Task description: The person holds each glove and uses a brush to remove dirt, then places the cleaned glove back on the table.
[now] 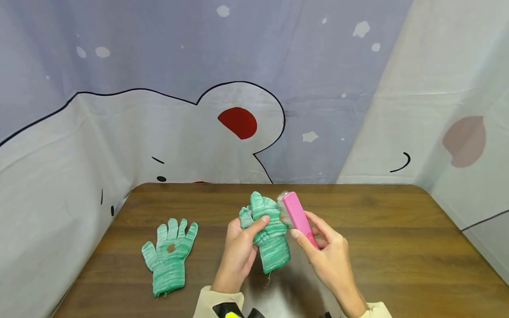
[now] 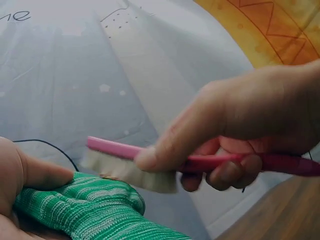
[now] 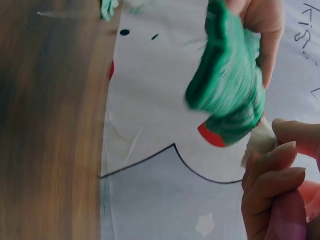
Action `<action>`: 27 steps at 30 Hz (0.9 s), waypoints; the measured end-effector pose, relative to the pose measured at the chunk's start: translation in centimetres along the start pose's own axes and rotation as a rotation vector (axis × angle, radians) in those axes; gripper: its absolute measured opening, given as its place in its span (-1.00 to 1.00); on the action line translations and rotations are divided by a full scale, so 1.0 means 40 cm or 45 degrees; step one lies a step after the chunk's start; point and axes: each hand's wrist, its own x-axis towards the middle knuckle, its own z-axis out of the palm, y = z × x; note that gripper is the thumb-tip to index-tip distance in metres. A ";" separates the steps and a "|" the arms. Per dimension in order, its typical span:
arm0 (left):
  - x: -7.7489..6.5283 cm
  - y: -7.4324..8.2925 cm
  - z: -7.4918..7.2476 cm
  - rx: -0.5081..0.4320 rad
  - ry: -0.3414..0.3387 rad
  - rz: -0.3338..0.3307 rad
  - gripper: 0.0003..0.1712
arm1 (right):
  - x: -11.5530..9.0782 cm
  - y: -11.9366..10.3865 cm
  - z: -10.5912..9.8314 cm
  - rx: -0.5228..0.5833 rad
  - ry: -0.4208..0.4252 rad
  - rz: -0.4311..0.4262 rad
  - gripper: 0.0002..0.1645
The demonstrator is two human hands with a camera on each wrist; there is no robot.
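Plainly, in the head view, the left hand (image 1: pixel 238 249) pinches a green-and-white knit glove (image 1: pixel 274 243), thumb laid across its front and bent fingers behind. The glove is held up over a wood-grain table (image 1: pixel 397 256), its cuff toward five o'clock with loose threads trailing. At two o'clock from it is a pink brush (image 1: pixel 298 213), its handle grasped by the right hand (image 1: pixel 328 251) between thumb and curled fingers; the pale bristles (image 1: pixel 285 207) face the glove's edge. Between eight and nine o'clock from the held glove, a matching knit glove (image 1: pixel 170 269) lies spread flat, fingers toward twelve, with a brown patch (image 1: pixel 171 248) on it.

In the left wrist view, the left thumb reaches in from nine o'clock and presses along the held glove. The right hand enters from three o'clock, thumb against the brush, fingers wrapped around the handle. The bristles sit right at the glove; whether they touch is unclear.

In the right wrist view, the held glove blurs near one o'clock, left fingers gripping it from above. At four o'clock, the right fingers close around the brush.
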 end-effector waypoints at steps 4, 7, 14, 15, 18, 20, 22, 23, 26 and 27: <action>-0.001 0.008 -0.002 -0.038 -0.007 -0.018 -0.69 | 0.015 0.018 -0.010 -0.107 0.055 0.030 -0.43; -0.003 0.010 -0.003 -0.038 -0.028 -0.036 -0.69 | 0.024 0.032 -0.021 -0.165 0.072 0.074 -0.42; -0.005 0.007 -0.001 0.012 0.002 -0.070 -0.68 | 0.031 0.044 -0.030 -0.147 0.067 0.127 -0.42; -0.006 0.006 -0.001 0.020 0.007 -0.070 -0.68 | 0.030 0.042 -0.030 -0.133 0.062 0.135 -0.42; -0.005 0.004 -0.002 0.048 0.026 -0.060 -0.68 | 0.027 0.036 -0.028 -0.061 0.037 0.157 -0.45; -0.004 0.002 -0.004 0.065 0.039 -0.052 -0.68 | 0.022 0.028 -0.025 0.018 -0.004 0.156 -0.46; -0.002 0.000 -0.005 0.074 0.046 -0.044 -0.67 | 0.016 0.019 -0.019 0.120 -0.070 0.144 -0.49; -0.002 -0.001 -0.004 0.073 0.049 -0.044 -0.66 | 0.013 0.014 -0.016 0.167 -0.108 0.130 -0.50; -0.001 -0.004 -0.001 0.077 0.057 -0.036 -0.61 | 0.001 -0.003 -0.006 0.300 -0.196 0.118 -0.51; 0.000 -0.005 0.000 0.080 0.065 -0.032 -0.60 | -0.003 -0.009 -0.003 0.328 -0.216 0.115 -0.51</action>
